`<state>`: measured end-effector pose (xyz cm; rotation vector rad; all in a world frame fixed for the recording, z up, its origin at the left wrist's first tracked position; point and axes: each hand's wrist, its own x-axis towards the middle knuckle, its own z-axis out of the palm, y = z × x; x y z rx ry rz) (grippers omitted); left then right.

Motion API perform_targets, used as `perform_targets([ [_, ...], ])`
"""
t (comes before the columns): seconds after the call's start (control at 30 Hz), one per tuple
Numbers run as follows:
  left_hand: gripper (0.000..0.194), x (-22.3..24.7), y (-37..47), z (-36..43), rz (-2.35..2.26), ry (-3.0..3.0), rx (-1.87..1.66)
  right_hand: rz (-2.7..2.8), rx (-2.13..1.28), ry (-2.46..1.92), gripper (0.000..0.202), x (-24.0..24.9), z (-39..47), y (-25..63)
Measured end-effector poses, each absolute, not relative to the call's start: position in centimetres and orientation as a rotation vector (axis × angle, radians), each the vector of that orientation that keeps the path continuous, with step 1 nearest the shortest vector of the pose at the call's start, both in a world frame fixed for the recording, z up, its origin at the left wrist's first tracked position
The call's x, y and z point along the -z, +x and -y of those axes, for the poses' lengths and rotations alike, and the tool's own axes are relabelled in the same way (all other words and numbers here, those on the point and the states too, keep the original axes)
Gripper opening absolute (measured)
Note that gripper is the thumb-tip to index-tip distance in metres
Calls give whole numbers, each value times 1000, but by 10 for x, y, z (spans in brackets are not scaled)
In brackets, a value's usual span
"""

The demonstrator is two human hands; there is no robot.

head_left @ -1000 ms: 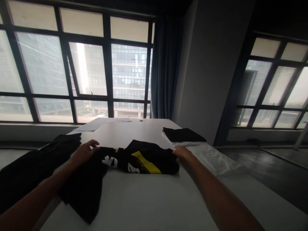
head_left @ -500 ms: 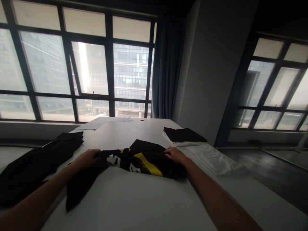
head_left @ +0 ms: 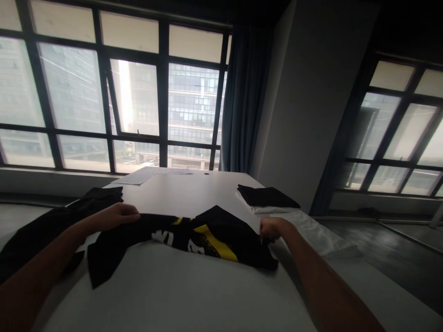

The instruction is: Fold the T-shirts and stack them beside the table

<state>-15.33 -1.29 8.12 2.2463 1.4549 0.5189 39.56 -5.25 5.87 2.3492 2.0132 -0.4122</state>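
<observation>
Holding a printed black shirt (head_left: 238, 230) sideways across the table (head_left: 194, 295), gripping its upper edge near the left end with a closed left hand (head_left: 122, 215) and its right edge with a closed right hand (head_left: 273, 229). Noting dark cloth (head_left: 38, 237) lying to the left, white cloth (head_left: 321, 235) to the right and a folded black piece (head_left: 268, 197) just past it. Facing papers (head_left: 138, 176) near the far edge, then a curtain (head_left: 242, 101) and windows (head_left: 136, 99).

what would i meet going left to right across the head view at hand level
Black clothing → left hand → yellow band on the black printed garment → right hand → white cloth
</observation>
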Motion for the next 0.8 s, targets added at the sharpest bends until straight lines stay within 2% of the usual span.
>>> perform_targets([
  [0.07, 45, -84, -163, 17, -1271, 2129, -246, -1832, 669, 2313, 16, -66, 59, 413],
  [0.17, 45, -81, -162, 20, -1280, 2094, -212, -1967, 849, 2256, 30, -67, 60, 424],
  [0.23, 42, -76, -150, 21, -1370, 2148, -286, -2294, 788, 2194, 35, -60, 55, 414],
  [0.33, 43, -70, -121, 27, -1403, 2247, -329, -2622, 519, 2171, 39, -43, 43, 381],
  [0.43, 44, -68, -92, 43, -1265, 2356, -357, -2787, 282, 2087, 46, -24, 34, 347],
  [0.53, 46, -69, -70, 60, -1114, 2453, -322, -2829, 271, 2012, 52, -14, 30, 326],
  [0.67, 34, -73, -61, 67, -1102, 2541, -327, -2710, 216, 2077, 34, -20, 29, 325],
  [0.8, 47, -73, -76, 52, -1145, 2356, -286, -2684, 38, 2306, 22, -43, 30, 343],
])
